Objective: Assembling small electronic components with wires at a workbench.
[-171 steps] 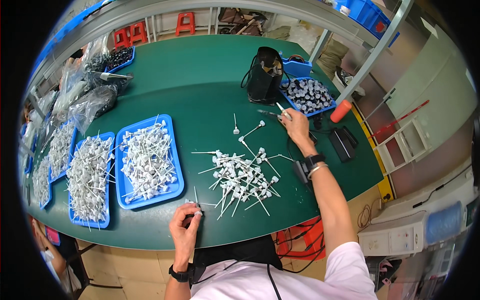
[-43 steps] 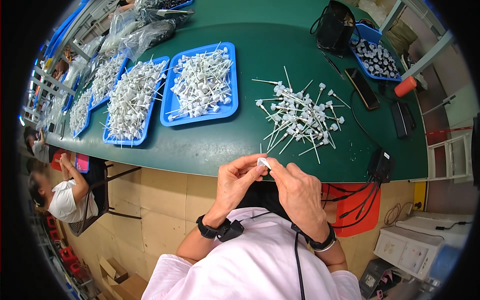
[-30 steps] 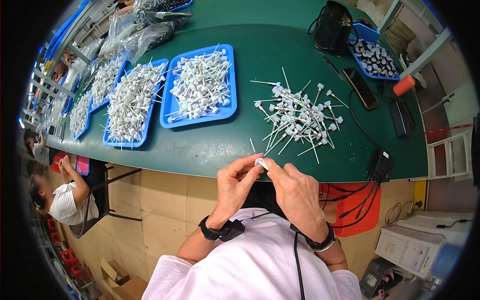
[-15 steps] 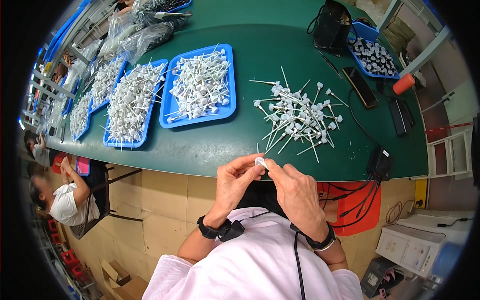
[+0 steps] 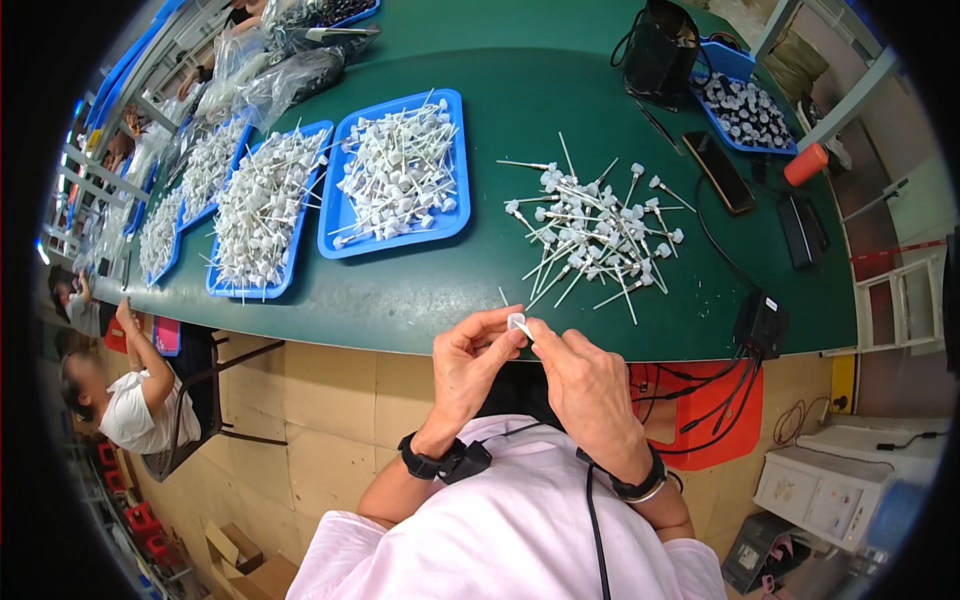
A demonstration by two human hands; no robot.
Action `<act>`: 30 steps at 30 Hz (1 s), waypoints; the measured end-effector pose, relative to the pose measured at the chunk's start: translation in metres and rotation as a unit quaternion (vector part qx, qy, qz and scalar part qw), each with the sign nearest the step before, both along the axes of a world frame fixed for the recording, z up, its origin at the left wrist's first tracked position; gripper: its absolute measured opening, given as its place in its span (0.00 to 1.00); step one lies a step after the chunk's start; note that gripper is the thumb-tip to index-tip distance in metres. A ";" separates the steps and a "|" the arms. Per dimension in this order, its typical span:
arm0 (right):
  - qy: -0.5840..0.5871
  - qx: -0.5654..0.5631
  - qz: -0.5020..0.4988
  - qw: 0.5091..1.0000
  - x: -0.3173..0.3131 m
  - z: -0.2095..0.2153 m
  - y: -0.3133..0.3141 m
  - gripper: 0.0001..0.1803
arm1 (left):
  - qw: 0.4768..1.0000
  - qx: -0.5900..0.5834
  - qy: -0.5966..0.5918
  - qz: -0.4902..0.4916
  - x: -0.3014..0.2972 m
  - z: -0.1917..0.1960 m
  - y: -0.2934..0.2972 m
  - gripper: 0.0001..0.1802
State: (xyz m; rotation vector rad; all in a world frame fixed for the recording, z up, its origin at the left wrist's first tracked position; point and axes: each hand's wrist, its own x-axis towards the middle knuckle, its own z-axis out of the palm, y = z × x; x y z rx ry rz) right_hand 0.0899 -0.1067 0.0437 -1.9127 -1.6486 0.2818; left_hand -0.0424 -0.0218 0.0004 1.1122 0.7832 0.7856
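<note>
right hand [image 5: 592, 385] has since come beside the left hand [image 5: 468, 362], both hands pinching a small white piece [image 5: 516, 320]

I can make out only part of the white piece [image 5: 516, 321], since the left hand [image 5: 470, 365] and the right hand [image 5: 590, 390] cover the rest; what shows is too small for me to read its exact shape. A thin stem [image 5: 503, 297] pokes out past the left hand, its lower end hidden, and I can't tell whether it belongs to that piece. In the loose pile [image 5: 600, 230], upper parts hide much of those beneath. The black bag [image 5: 655, 65] is too dark inside for me to identify its contents. My view's upper edge cuts off the far blue tray [image 5: 364, 15]; its lower edge crops the pink shirt [image 5: 500, 530]. The seated person's [image 5: 145, 410] head is blurred.
</note>
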 end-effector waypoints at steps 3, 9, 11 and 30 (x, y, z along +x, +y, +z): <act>0.021 0.008 -0.015 1.000 -0.004 -0.004 0.000 0.17 | 1.000 0.008 -0.006 0.015 0.002 -0.002 -0.002 0.15; 0.019 -0.007 -0.027 0.999 -0.008 -0.001 0.001 0.17 | 0.998 0.031 -0.004 0.056 0.009 -0.005 -0.008 0.15; 0.015 -0.009 -0.026 1.000 -0.007 -0.002 0.002 0.17 | 0.997 0.035 -0.011 0.064 0.010 -0.007 -0.008 0.15; 0.013 0.005 -0.008 1.000 -0.003 0.001 0.002 0.15 | 0.999 -0.002 -0.034 0.006 0.002 -0.010 0.000 0.15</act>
